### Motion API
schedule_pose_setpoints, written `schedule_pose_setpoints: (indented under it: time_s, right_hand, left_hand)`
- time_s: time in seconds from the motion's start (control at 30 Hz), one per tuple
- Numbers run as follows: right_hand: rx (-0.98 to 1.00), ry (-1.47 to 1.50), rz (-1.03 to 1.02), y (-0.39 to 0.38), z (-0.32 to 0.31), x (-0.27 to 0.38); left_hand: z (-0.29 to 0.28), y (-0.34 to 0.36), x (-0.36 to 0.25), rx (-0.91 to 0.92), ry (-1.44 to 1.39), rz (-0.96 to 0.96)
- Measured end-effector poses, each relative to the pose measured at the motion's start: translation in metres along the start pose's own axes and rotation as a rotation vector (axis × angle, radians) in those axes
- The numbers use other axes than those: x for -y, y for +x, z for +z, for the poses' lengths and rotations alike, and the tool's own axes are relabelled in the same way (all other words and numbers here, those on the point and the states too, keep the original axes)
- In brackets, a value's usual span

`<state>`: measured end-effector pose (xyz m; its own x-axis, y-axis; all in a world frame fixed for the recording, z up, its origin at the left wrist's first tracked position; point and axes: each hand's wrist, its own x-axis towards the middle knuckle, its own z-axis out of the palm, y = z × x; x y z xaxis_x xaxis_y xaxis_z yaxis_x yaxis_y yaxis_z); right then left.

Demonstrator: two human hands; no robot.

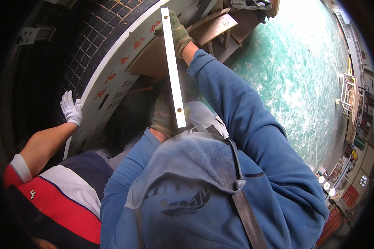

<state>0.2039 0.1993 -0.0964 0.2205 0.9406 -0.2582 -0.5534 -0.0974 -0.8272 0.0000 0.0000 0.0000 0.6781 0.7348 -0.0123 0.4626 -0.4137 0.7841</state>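
A long white bar [173, 66] with a hole near each end runs lengthwise in front of me. My right hand [180, 34], in a green work glove, grips it from behind near its far end. Close to my body, my left hand [163, 111], in a similar glove, is closed round the near end; part of its fingers lies behind the bar. Just beyond the bar stands a white panel [118, 68] with orange handwritten marks and rows of small cutouts.
On my left, a co-worker's white-gloved hand [72, 108] rests against the panel's edge. A dark grid surface [97, 37] lies behind the panel. At the far right of my hands is a wooden bench [212, 29]. Green floor [295, 74] stretches right, toward a metal rack [348, 97].
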Motion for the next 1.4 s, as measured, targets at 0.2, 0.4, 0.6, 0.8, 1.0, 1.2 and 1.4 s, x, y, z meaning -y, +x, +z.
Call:
schedule_pose_setpoints:
  time_s: [0.2, 0.4, 0.6, 0.8, 1.0, 1.2, 1.4]
  right_hand:
    - [0.076, 0.392, -0.075, -0.014, -0.033, 0.017]
    - [0.28, -0.611, -0.286, -0.118, -0.081, 0.084]
    - [0.593, -1.242, -0.568, -0.221, -0.022, 0.128]
    - [0.626, -1.315, -0.682, -0.253, 0.067, 0.081]
    - [0.527, -1.368, -0.662, -0.25, 0.076, 0.053]
    - [0.505, -1.361, -0.623, -0.252, 0.071, 0.052]
    - [0.495, -1.371, -0.567, -0.254, 0.073, 0.059]
  left_hand:
    - [-0.021, -0.003, 0.007, -0.254, -0.156, 0.03]
    - [-0.106, -0.001, 0.054, -0.568, -0.964, -0.341]
    - [-0.177, 0.052, 0.073, -0.64, -1.058, -0.135]
    - [-0.168, 0.154, 0.101, -0.777, -0.591, 0.048]
    - [-0.154, 0.204, 0.129, -0.786, -0.56, 0.169]
    - [-0.147, 0.199, 0.102, -0.656, -0.696, 0.15]
    - [-0.141, 0.198, 0.113, -0.685, -0.73, 0.182]
